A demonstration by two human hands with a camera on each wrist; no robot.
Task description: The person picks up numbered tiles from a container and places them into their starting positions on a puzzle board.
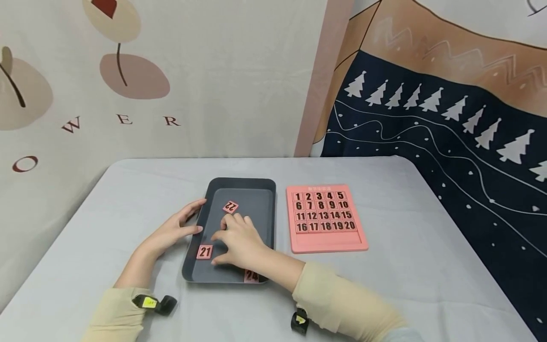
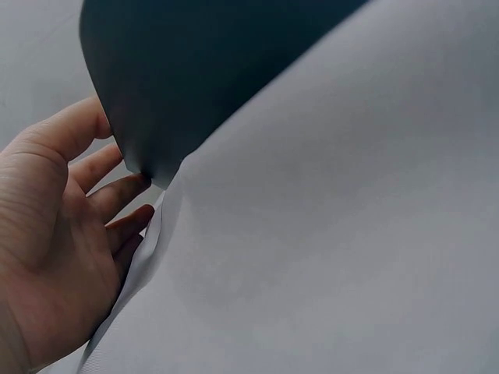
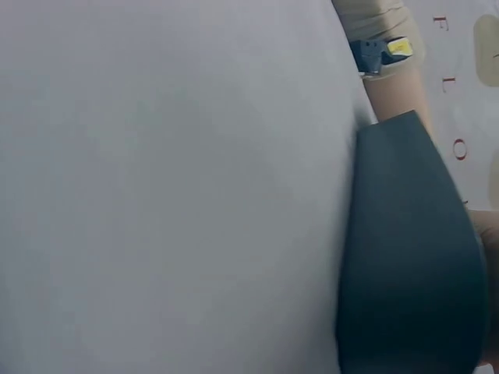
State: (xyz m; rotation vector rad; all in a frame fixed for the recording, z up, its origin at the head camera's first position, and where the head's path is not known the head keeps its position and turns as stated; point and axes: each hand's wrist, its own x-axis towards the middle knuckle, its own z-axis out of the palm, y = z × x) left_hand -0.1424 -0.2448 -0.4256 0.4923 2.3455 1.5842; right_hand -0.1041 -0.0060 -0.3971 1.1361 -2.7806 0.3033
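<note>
In the head view a dark grey tray (image 1: pixel 266 204) lies on the table. My left hand (image 1: pixel 171 231) touches its left edge with fingers spread; in the left wrist view that hand (image 2: pixel 70 210) is beside the tray's outer wall (image 2: pixel 179 86). My right hand (image 1: pixel 241 243) is over the tray, thumb and bent fingers apart, with no tile visible between them. Nearest its thumb lies number tile 21 (image 1: pixel 204 251). Number tile 22 (image 1: pixel 231 206) sits tilted beyond the fingers, and number tile 24 (image 1: pixel 251 276) is partly covered by the right forearm. The palm hides part of the tray floor.
Right of the tray lies a pink number board (image 1: pixel 329 241) with rows of tiles 1 to 20 and a bare bottom row. A white cloth covers the table (image 1: pixel 410 266). Printed cloths (image 1: pixel 239 95) hang behind and to the right.
</note>
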